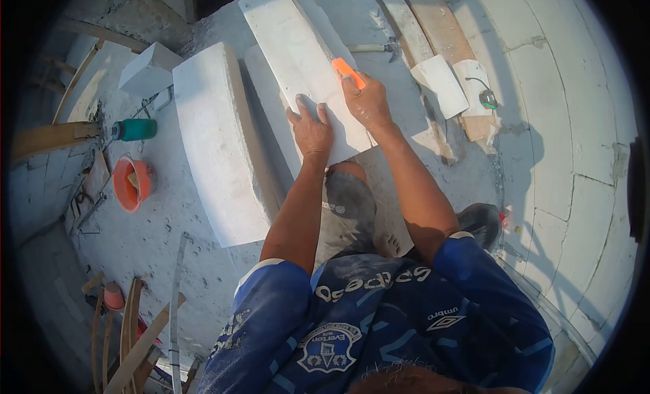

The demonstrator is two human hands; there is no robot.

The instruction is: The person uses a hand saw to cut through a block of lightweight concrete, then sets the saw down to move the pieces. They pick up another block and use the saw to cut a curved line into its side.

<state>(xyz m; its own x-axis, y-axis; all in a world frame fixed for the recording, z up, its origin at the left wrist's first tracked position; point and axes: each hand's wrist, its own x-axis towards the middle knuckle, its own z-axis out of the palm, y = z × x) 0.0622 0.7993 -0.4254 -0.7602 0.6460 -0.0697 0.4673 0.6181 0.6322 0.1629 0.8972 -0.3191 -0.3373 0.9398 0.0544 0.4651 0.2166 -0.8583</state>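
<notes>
While your left hand point(313, 131) lies spread and palm-down on the long, white, smooth-faced rectangular block point(305, 65), it grips nothing and only bears on it from above. Your right hand point(369, 104), at about two o'clock from the left, is closed around a bright orange, bar-shaped tool point(349, 73) at the block's right-hand edge. The tool's working end is hidden from this angle, so you cannot count on it being blunt. The block runs from six o'clock, just in front of you, up toward eleven.

The likeliest trouble, I judge, is a slip. If the tool skipped while you drew it toward yourself, it could run toward your left thumb, or on to your knee in dusty dark trousers point(349, 201) at six o'clock. That knee sits at the block's near end; whether it touches cannot be told.

Your flat palm gives little purchase, so dust on the face could let the block swivel under a sideways push. A greyish flat slab point(271, 99) shows along its left side, seemingly lower; an uneven bearing there could make it rock. Shoved toward nine o'clock, it might chip against the second broad white block point(217, 143). The pale-handled hammer point(369, 48), near twelve o'clock from your right hand, could catch your knuckles if you reached forward.
</notes>
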